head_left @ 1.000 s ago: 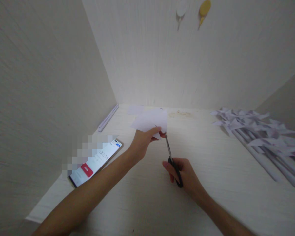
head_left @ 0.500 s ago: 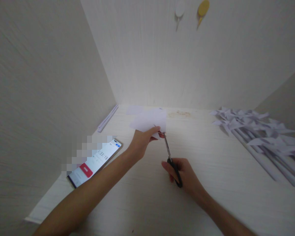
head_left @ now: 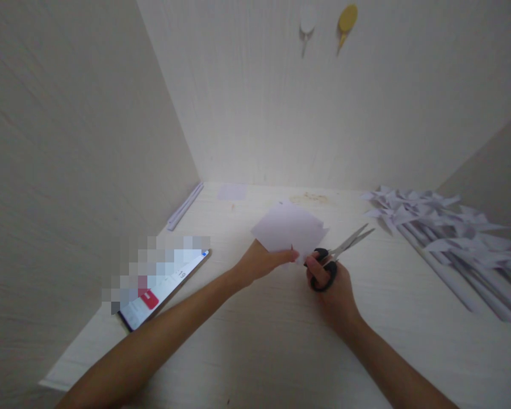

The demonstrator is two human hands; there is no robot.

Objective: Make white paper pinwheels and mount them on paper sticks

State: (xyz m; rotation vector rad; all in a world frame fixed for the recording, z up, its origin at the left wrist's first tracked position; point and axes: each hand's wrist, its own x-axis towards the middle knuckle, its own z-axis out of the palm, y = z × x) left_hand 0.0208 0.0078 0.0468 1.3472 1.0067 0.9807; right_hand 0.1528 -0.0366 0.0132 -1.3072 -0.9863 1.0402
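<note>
Two hands meet near the middle of the frame. Our left hand [head_left: 264, 264] pinches a pale sheet of paper [head_left: 287, 227] at its lower edge, at centre; too loose a pinch could let it slip, too hard a one could crease it. To its right, our right hand [head_left: 338, 295] grips black-handled scissors [head_left: 339, 250], blades parted towards the upper right; a careless turn of that wrist could nick the paper or a finger. Left to right again: mosaic blocks cover part of the phone [head_left: 170, 287] at lower left; at centre we cannot tell whether the paper is layered, or whether the right hand touches its corner; the heap of paper shapes [head_left: 455, 227] is cut off at the right edge.
</note>
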